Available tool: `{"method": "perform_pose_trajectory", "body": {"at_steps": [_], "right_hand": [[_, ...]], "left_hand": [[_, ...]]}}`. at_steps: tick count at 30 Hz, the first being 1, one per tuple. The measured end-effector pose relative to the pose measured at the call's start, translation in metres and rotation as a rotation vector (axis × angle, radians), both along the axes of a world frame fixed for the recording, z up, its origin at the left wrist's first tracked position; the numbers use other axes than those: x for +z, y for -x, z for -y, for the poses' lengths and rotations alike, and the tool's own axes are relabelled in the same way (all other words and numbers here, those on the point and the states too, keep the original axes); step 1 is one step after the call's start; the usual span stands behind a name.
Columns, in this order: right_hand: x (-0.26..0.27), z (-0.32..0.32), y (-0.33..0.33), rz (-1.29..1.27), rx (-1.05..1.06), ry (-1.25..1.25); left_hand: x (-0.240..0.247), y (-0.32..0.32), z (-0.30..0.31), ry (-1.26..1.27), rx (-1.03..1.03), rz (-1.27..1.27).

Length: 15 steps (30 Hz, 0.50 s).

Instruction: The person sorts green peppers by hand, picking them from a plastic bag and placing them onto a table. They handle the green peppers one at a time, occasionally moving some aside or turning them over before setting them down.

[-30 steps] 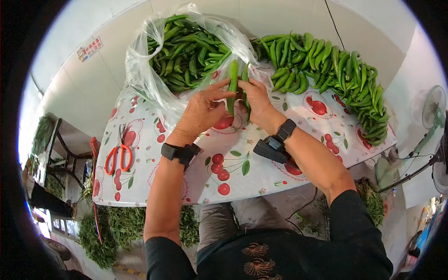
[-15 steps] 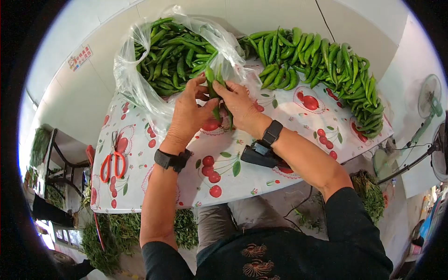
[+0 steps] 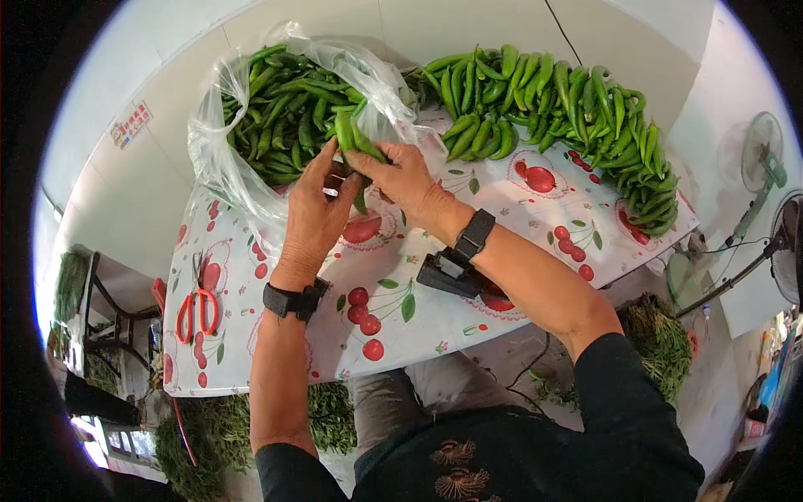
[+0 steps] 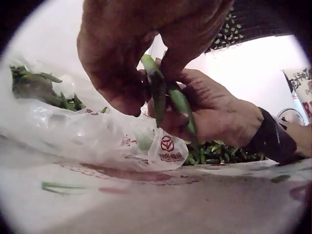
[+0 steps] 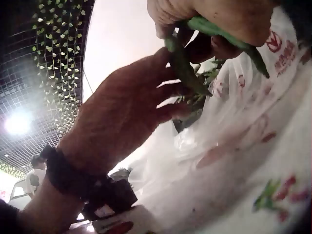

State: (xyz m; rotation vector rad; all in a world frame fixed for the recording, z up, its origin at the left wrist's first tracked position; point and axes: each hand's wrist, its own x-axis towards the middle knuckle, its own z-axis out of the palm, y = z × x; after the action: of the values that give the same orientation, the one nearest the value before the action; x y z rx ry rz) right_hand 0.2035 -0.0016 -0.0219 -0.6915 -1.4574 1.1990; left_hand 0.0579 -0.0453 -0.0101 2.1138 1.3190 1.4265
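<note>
Fingers of left hand (image 3: 314, 213) and right hand (image 3: 403, 180) pinching green peppers (image 3: 350, 135) at plastic bag (image 3: 219, 163) mouth, far side of desk (image 3: 552, 222).

— The head view is bright and evenly lit; a black fisheye ring bends the desk (image 3: 242, 335) at its rim.
— Shadows are soft, just under the forearms. The plastic bag (image 3: 226, 159) carries white glare.
— The wrist views are blurrier: the left hand (image 4: 122, 53) looms dark against a blown-out wall, and the peppers (image 4: 158, 92) are smeared.
— A ceiling lamp (image 5: 19, 123) flares in the right wrist view, and the near cloth is unfocused.
</note>
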Motion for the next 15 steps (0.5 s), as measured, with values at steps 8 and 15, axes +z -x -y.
{"method": "perform_pose_trajectory", "body": {"at_steps": [8,15], "right_hand": [[0.034,-0.046,-0.070,0.016,-0.580,-0.261],[-0.014,-0.100,-0.155,0.416,-1.086,-0.159]], "left_hand": [[0.000,-0.007,0.007,0.013,-0.058,-0.053],[0.005,-0.009,0.011,0.025,-0.051,-0.080]]}}
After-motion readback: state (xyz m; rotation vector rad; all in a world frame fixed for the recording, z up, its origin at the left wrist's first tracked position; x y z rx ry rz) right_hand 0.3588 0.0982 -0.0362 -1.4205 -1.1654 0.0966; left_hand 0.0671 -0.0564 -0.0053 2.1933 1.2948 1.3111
